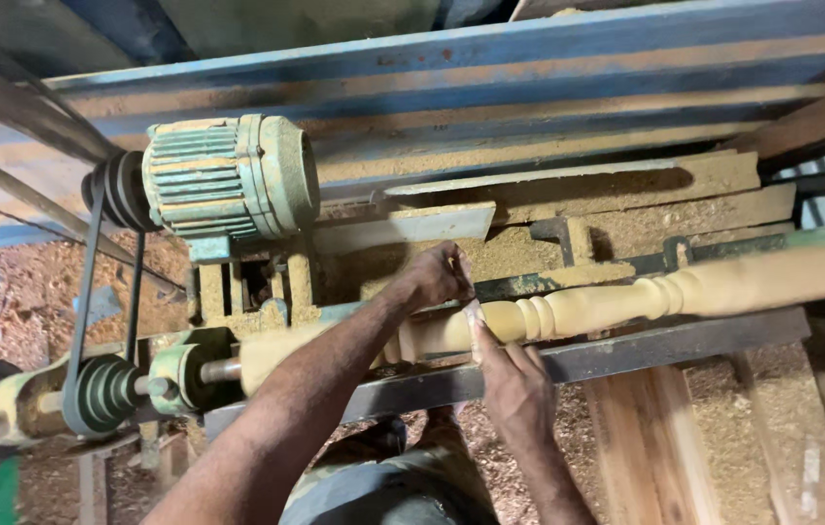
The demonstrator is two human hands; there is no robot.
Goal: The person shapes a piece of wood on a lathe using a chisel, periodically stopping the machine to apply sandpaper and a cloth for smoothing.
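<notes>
Sawdusty lathe [626, 345]: one spindle [685, 290], two hands [437, 277].

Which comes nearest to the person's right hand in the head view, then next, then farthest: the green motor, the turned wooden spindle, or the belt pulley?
From the right hand:
1. Turned wooden spindle, touching its fingertips.
2. Green motor, upper left.
3. Belt pulley, far left.

Bare-armed worker, seen from above

Both forearms are bare, with no sleeves, watch or gloves on the left hand [435, 275] or right hand [515, 389]; below the right hand show dusty grey-green cloth trousers [403, 481].
</notes>
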